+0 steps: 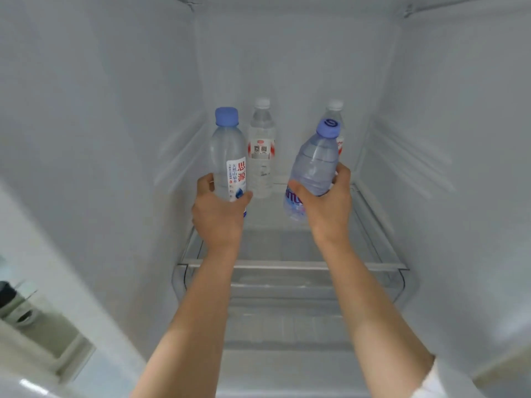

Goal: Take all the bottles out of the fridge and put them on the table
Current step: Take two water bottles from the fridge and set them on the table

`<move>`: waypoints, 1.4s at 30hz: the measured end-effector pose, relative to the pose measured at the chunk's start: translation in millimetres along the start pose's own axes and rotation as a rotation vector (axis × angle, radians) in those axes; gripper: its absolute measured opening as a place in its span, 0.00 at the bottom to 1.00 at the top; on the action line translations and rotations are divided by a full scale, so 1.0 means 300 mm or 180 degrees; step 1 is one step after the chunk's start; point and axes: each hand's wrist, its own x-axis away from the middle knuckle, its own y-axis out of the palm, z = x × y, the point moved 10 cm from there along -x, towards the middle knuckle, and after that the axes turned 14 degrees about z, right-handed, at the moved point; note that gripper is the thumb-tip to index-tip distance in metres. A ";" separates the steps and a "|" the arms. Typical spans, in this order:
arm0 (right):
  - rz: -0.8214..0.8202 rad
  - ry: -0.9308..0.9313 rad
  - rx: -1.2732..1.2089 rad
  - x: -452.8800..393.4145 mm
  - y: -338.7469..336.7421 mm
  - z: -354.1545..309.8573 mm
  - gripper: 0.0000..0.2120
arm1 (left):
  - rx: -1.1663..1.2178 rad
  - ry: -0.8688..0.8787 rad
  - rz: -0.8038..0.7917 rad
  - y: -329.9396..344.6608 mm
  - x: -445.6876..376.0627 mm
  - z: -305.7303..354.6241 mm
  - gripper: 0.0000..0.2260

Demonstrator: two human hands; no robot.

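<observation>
The left grip [218, 208] curls round the lower body of an upright blue-capped bottle [228, 156]; the right grip [327, 202] clasps a tilted blue-capped bottle [314, 165]. Farther back on the glass shelf [287, 265] stand two white-capped bottles, one [261, 147] between the held pair, the other [335, 110] mostly hidden behind the right one.

Inside the fridge [287, 67], four bottles stood over the glass shelf [287, 245]. Front left bottle [228, 156] was upright, held in the left hand [218, 211]. Front right bottle [314, 165] tilted leftward at its base, held in the right hand [327, 202]. Rear left bottle [261, 147] stood on the shelf just behind and right of the front left one. Rear right bottle [335, 110] stood behind the tilted one, mostly hidden
</observation>
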 end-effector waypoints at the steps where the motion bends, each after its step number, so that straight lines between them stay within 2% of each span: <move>1: -0.0001 -0.0030 -0.0027 0.017 -0.023 -0.023 0.33 | 0.0043 -0.0042 -0.0030 -0.024 0.024 0.015 0.30; 10: -0.0155 0.0001 -0.0147 0.200 -0.224 -0.118 0.32 | 0.0374 -0.0133 -0.0262 -0.210 0.247 0.064 0.29; 13: -0.0080 -0.0009 -0.0105 0.269 -0.300 -0.136 0.30 | 0.0306 -0.0225 -0.0408 -0.262 0.302 0.040 0.31; 20: 0.0159 -0.0084 0.0098 0.472 -0.484 -0.170 0.28 | 0.0233 -0.0057 -0.0796 -0.430 0.415 0.000 0.25; 23: 0.0296 0.0035 0.0264 0.609 -0.569 -0.160 0.30 | 0.0343 0.0015 -0.1134 -0.509 0.475 -0.025 0.23; 31: 0.0734 0.0467 0.0671 1.047 -0.873 -0.132 0.37 | 0.0458 0.0121 -0.2302 -0.728 0.754 -0.136 0.27; 36: 0.1162 0.0879 0.1038 1.330 -1.163 -0.107 0.34 | 0.0256 0.0167 -0.3072 -0.837 1.014 -0.208 0.27; 42: 0.1711 0.1436 0.1578 1.656 -1.530 -0.095 0.36 | 0.0007 0.0401 -0.4064 -0.953 1.406 -0.263 0.27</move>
